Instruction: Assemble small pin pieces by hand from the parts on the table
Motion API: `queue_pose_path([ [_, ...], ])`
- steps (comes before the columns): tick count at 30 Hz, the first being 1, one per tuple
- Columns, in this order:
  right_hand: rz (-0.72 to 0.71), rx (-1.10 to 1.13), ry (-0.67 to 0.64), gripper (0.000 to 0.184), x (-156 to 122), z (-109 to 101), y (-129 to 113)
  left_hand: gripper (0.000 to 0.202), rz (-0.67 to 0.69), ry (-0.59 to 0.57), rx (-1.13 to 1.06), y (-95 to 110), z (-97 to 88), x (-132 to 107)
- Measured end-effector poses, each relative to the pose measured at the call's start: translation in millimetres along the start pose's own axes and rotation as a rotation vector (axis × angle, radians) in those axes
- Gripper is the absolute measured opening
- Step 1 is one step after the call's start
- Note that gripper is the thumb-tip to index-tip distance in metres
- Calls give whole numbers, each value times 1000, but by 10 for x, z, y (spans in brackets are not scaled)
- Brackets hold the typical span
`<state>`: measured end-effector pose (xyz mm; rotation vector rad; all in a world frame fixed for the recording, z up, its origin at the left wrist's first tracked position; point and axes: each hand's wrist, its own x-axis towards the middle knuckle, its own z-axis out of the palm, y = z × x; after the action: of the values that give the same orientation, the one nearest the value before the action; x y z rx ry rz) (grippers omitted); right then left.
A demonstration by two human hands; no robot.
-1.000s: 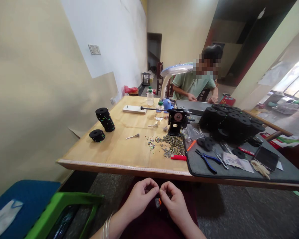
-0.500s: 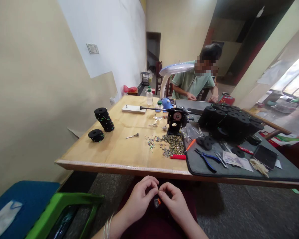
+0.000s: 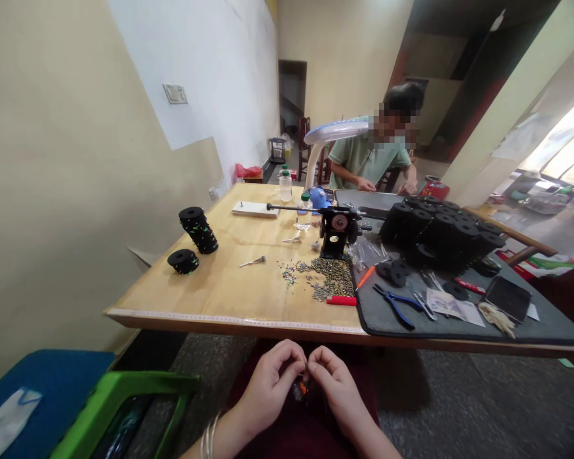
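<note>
Here, left hand pinches just beside right hand.

Table: smooth wood, faintly glossy
Mat: matt, clothlike to us
Bangles: shiny metal
Stool: smooth plastic
Orange bit: material we cannot tell

On the tabletop, spools stand at the left, loose parts lie before the machine, and pliers rest on the mat to the right
</note>
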<state>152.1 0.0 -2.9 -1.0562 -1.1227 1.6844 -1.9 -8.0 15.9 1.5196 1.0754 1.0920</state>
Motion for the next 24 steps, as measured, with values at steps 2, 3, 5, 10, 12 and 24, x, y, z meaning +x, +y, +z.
queue_pose_path([
  [2,10,31,-2,20,-5,-1,-3,21,-36,0,-24,-16,10,-11],
  [3,17,46,-4,19,-6,-3,-2,21,-50,-2,-31,-22,15,-17],
  [5,26,69,-3,18,-6,-5,2,22,-67,-6,-35,-28,21,-26],
  [10,36,61,26,15,4,3,20,23,-71,-12,-16,-24,22,-43],
  [12,38,37,32,16,11,13,33,24,-67,-17,-13,-25,21,-45],
  [24,-98,-235,48,10,-22,-21,14,20,18,31,113,-39,21,-51],
])
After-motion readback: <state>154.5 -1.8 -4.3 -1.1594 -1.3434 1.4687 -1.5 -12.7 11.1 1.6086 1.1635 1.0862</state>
